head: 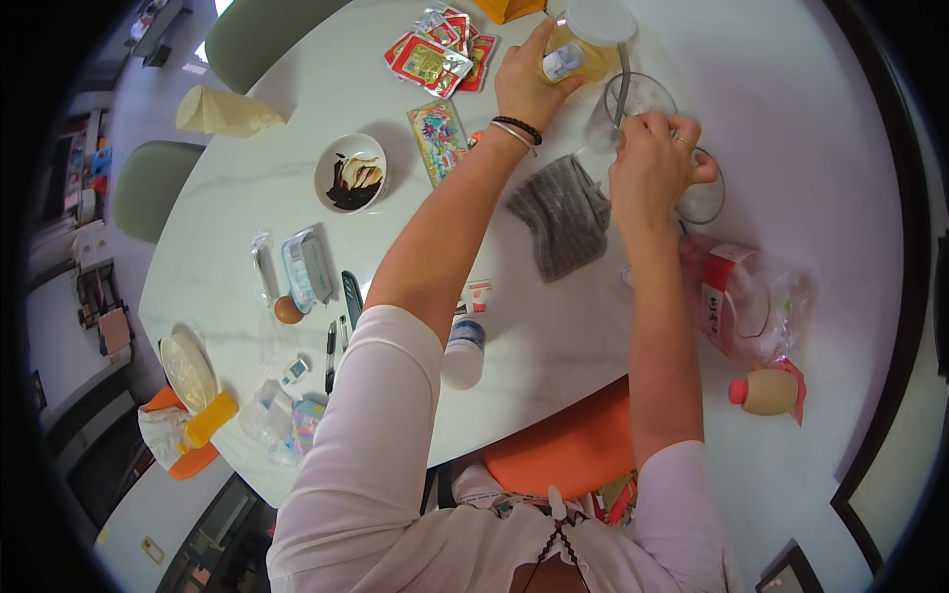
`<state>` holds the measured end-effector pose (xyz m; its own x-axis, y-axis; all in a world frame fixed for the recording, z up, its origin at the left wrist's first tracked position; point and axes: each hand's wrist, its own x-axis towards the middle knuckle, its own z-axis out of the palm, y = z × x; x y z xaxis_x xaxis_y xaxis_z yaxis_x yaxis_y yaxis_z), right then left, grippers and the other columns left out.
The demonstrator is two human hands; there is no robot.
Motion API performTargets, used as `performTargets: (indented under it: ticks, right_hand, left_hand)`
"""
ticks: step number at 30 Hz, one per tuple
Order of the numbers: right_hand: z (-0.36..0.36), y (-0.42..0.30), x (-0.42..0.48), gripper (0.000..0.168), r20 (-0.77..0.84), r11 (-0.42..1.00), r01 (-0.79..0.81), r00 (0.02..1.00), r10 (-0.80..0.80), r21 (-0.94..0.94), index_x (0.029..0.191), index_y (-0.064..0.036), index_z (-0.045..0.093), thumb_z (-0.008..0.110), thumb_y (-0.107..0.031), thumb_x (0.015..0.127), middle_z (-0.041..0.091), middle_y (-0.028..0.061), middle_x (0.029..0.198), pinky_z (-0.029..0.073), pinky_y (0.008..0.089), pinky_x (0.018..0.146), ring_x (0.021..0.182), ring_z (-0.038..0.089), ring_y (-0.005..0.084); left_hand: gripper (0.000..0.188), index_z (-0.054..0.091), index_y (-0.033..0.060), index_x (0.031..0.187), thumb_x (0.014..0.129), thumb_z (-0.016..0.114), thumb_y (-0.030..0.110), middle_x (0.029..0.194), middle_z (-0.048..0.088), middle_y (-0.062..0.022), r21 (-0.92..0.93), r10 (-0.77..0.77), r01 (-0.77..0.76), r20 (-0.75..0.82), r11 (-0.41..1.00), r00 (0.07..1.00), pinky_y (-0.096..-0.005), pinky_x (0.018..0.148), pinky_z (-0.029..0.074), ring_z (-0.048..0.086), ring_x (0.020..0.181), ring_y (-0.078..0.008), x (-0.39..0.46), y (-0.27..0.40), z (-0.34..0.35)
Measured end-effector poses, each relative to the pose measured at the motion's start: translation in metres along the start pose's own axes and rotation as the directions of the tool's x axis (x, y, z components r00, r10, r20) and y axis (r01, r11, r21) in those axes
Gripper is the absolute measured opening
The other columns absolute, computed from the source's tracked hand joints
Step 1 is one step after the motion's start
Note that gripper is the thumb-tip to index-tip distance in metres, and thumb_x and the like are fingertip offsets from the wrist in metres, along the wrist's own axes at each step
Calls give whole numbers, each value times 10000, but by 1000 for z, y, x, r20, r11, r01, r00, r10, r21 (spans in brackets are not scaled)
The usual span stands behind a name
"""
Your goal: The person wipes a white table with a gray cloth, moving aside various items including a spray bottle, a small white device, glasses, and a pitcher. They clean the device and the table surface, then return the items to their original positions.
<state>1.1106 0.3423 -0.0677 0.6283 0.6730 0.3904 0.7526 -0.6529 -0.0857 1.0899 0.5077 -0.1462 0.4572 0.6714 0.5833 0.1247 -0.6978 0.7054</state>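
My left hand is wrapped around the near left side of a clear jar of yellow contents with a white lid. A small pale label shows between thumb and fingers. My right hand has curled fingers at the near rim of a clear glass cup. A grey metal rod slants down beside those fingertips; whether they pinch it is hidden. Partly under the right hand's outer side is a round clear glass piece. A folded grey ribbed cloth lies between my forearms.
Red-and-gold foil sachets and a colourful flat case lie left. A white bowl has dark residue. Nearer are a wipes pack, an egg, pens, a white bottle, and a clear plastic bag right.
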Motion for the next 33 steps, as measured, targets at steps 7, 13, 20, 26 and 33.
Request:
performTargets:
  ticks: [7, 13, 20, 26, 33]
  right_hand:
    - [-15, -21, -3, 255, -178, 979, 54, 984, -19, 197, 987, -89, 661, 662, -47, 736, 599, 70, 1103, 300, 512, 869, 1136, 451, 274]
    - [15, -35, -124, 522, 174, 924, 67, 974, -142, 377, 1315, -120, 521, 658, -236, 824, 388, 122, 1439, 246, 559, 1048, 1333, 325, 364]
    - [54, -39, -131, 617, 277, 965, 61, 952, -134, 257, 1439, -197, 406, 596, -381, 881, 268, 136, 1539, 145, 591, 1113, 1425, 182, 389]
    - [73, -43, -112, 580, 212, 980, 78, 970, -117, 185, 1440, -210, 398, 551, -377, 906, 274, 129, 1539, 178, 570, 1112, 1423, 195, 371]
    - [0, -53, -194, 653, 341, 915, -111, 940, -31, 388, 1442, -120, 376, 635, -260, 859, 288, 182, 1517, 242, 519, 1101, 1383, 277, 388]
  left_hand:
    - [844, 515, 57, 1329, 596, 882, 260, 987, 675, -148, -77, -85, 80, -64, 994, 994, -371, 773, 515, 652, 879, -296, 0, 16, -37]
    - [643, 596, 49, 1210, 663, 834, 289, 948, 700, -149, -34, -244, 249, 105, 968, 964, -369, 788, 522, 679, 850, -292, -9, 46, -107]
    - [358, 658, 99, 1070, 722, 686, 180, 963, 676, -106, 299, -168, -2, 540, 954, 825, -412, 772, 524, 639, 873, -345, -45, 15, -139]
    - [245, 662, 89, 989, 749, 662, 134, 995, 663, -125, 485, -252, -149, 665, 862, 703, -430, 768, 524, 647, 893, -339, -42, 2, -107]
    - [385, 669, 86, 1008, 676, 783, 244, 959, 658, -136, 378, -217, 16, 496, 926, 840, -421, 782, 523, 646, 892, -330, -40, 5, -117]
